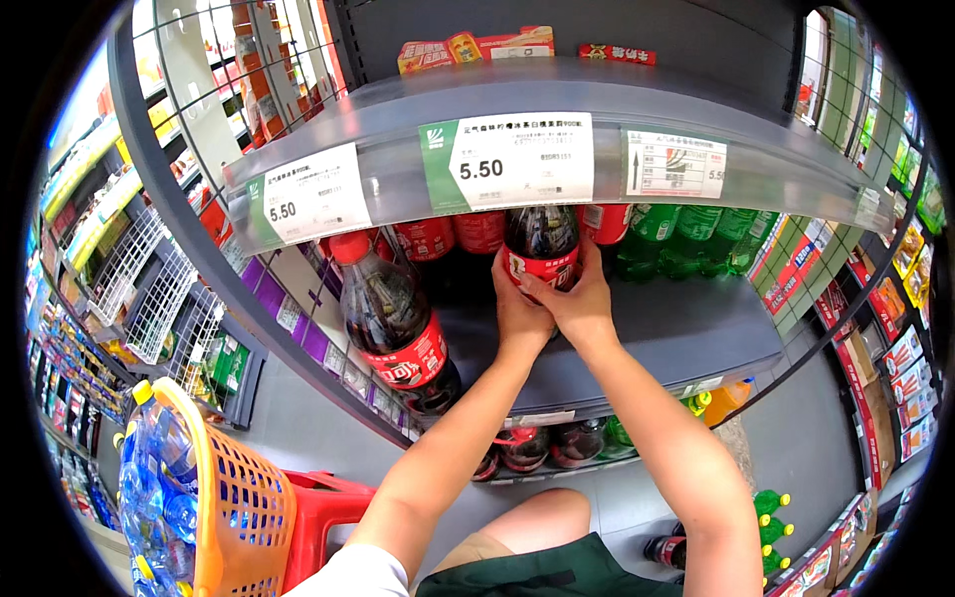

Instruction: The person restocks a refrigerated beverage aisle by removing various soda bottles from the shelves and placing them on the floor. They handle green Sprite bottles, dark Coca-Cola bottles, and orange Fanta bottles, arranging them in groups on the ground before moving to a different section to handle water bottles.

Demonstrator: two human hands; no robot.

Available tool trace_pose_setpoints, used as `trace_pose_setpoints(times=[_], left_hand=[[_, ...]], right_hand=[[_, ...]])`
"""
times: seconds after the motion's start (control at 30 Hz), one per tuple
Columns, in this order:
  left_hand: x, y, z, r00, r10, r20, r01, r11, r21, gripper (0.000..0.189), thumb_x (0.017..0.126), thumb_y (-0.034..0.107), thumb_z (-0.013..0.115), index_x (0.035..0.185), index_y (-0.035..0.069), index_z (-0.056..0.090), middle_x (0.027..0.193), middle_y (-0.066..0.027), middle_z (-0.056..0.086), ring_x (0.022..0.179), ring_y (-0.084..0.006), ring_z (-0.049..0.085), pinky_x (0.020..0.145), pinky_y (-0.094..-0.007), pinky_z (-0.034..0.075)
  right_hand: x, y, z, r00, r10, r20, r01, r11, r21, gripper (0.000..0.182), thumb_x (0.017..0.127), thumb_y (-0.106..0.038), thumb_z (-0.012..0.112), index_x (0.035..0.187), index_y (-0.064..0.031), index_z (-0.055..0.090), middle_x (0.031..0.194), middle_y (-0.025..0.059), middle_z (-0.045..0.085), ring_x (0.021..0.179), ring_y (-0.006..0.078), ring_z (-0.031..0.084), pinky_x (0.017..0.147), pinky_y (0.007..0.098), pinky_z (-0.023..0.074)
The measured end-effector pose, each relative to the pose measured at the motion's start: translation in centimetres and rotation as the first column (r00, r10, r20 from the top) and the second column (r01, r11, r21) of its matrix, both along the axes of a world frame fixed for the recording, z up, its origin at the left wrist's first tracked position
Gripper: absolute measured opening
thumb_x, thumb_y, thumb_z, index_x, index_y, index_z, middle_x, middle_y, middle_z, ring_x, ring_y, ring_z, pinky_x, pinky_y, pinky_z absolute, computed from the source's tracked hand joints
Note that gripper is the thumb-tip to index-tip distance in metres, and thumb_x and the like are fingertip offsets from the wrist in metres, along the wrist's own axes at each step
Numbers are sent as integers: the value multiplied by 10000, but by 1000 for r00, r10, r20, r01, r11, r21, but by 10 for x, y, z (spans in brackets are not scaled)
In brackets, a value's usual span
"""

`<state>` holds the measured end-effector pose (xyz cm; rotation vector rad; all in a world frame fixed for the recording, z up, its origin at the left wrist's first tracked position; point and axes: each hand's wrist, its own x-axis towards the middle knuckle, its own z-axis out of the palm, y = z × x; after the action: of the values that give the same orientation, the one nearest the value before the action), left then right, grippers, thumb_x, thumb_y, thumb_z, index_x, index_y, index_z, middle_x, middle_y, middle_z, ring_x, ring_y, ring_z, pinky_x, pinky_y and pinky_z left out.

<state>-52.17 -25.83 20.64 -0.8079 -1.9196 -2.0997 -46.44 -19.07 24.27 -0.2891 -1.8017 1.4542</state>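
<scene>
Both hands wrap around one dark cola bottle (542, 237) with a red label, standing upright over the shelf board (671, 328). My left hand (520, 307) grips its left side, while my right hand (580, 295) grips the right with the thumb across the label. The bottle's top is hidden behind the shelf edge above. To the left, a larger cola bottle (395, 321) with a red cap stands near the shelf's front. Red-labelled bottles (477, 230) line the back, and several green bottles (694, 235) fill the back right.
Above my hands runs a shelf edge (388, 186) with price tags. A lower shelf holds more cola bottles (526, 448). At lower left, an orange basket (250, 492) of bottles sits by a red plastic stool (328, 507). Green bottles (776, 530) stand on the floor at right.
</scene>
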Motion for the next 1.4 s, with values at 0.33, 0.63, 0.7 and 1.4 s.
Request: trace_pose_setpoints(times=[0.33, 0.63, 0.7, 1.4], left_hand=[[41, -7, -19, 987, -48, -151, 54, 998, 35, 899, 766, 91, 783, 1454, 13, 210, 1358, -166, 442, 1242, -241, 462, 1074, -372, 364], [167, -1, -3, 689, -724, -40, 698, 648, 305, 778, 844, 330, 722, 1420, 62, 272, 1393, -129, 412, 1289, -249, 442, 1088, -415, 376], [201, -6, 1, 641, -758, -124, 766, 620, 171, 861, 763, 333, 805, 1410, 64, 304, 1384, -135, 416, 1287, -264, 447, 1085, -422, 375], [434, 7, -188, -101, -962, 254, 835, -221, -505, 854, 733, 88, 797, 1457, 73, 345, 1410, -172, 477, 1236, -401, 522, 986, -451, 479]], right_hand=[[62, -15, 31, 976, -56, -212, 108, 963, 245, 842, 765, -207, 839, 1426, 13, 365, 1283, 156, 558, 1184, 216, 542, 1021, 357, 435], [232, -17, 101, 949, 93, -303, 35, 920, 390, 351, 809, -140, 761, 1075, -67, 544, 1050, 107, 605, 1030, 317, 563, 958, 439, 412], [287, -13, 115, 994, 90, -62, -59, 917, 395, 368, 818, -107, 772, 1100, -60, 540, 1093, 111, 625, 1100, 280, 581, 1054, 477, 380], [578, -79, -159, 279, -726, 628, 763, 565, 314, 352, 830, -145, 774, 1072, -43, 539, 1179, 178, 681, 1079, 328, 673, 875, 375, 544]])
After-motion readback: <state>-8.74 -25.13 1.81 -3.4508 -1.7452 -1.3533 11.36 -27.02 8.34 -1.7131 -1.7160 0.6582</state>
